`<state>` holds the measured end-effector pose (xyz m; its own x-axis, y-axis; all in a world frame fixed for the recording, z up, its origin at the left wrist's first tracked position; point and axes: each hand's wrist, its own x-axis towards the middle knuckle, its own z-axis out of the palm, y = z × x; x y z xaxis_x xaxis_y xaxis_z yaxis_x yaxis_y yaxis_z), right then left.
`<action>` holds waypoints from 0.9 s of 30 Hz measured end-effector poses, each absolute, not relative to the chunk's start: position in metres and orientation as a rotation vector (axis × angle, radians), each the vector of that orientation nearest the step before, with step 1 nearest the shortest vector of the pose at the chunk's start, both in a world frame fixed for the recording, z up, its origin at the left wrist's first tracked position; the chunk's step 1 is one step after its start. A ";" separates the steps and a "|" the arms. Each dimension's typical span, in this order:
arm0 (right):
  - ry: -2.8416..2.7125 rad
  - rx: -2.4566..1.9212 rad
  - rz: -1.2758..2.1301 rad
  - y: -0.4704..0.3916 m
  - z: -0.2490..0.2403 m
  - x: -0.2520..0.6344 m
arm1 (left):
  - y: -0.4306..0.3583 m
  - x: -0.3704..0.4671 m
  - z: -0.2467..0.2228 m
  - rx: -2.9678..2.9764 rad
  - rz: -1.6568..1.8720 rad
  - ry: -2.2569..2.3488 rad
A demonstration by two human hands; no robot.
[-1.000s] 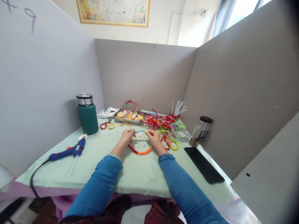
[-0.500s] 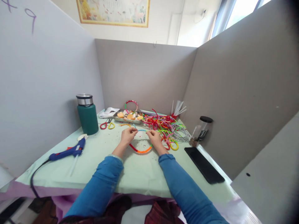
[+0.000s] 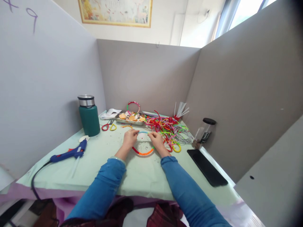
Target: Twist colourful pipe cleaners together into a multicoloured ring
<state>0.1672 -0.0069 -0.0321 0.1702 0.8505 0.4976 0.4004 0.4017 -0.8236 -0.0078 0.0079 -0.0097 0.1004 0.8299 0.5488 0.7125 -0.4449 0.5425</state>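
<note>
Places are taken from the metal tray [image 3: 129,122]; "in front" means on the wearer's side of it.

Far left: a blue glue gun [image 3: 67,154] lies to the left and in front of the tray. A green bottle [image 3: 89,120] stands upright to its left. A pair of scissors [image 3: 105,127], red and yellow handles showing, lies just beside the tray's front left corner.

Left hand [image 3: 130,139]: directly in front of the tray. Fingers drawn together at the tips, pinching the far left part of the ring.

Ring [image 3: 144,154]: in front of the tray's right end, between the two hands. Being round, it has no long axis; its blue far stretch runs left to right, from fingertips to fingertips. The red and orange arc bows toward the wearer. Neither hand is clearly nearer; both are on the ring. Whether the near arc touches the table cannot be told.

Right hand [image 3: 156,140]: in front of the tray and past its right end. Thumb and fingers closed on the far right part of the ring; exact finger contact is too small to verify.

Right: a tangled pile of coloured stems [image 3: 163,123] lies just beside the tray's right end.
</note>
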 end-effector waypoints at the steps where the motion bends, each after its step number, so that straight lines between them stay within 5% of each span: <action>1: -1.440 -1.196 0.463 -0.007 -0.032 0.167 | 0.008 -0.008 -0.010 2.237 1.243 1.590; 27: -1.444 -1.156 0.497 -0.008 -0.031 0.166 | 0.015 -0.008 -0.012 1.683 1.215 1.332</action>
